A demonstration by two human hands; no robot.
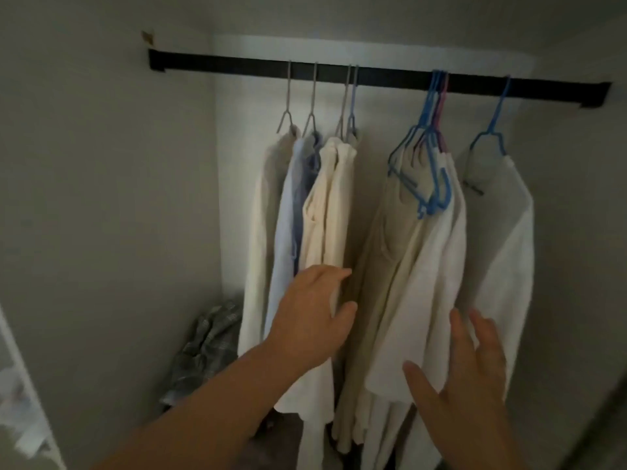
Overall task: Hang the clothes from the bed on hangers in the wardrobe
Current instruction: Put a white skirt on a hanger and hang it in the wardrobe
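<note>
Inside the wardrobe a black rail point(217, 67) carries several hangers with pale garments. On the left hang cream and light-blue shirts point(325, 212) on grey wire hangers. In the middle a bunch of blue and pink plastic hangers point(427, 167) holds a cream and a white garment point(417, 293). A white shirt point(505, 252) hangs at the right on a blue hanger. My left hand point(314, 317) reaches in, its fingers curled round the edge of the left cream shirt. My right hand point(471, 364) is spread flat, fingers straight, against the white middle garment.
A grey checked cloth point(203, 354) lies bunched on the wardrobe floor at the left. The wardrobe's left wall point(101, 198) is bare. The rail has free length at its left end and between the hanger groups. A white edge point(20, 385) shows at far left.
</note>
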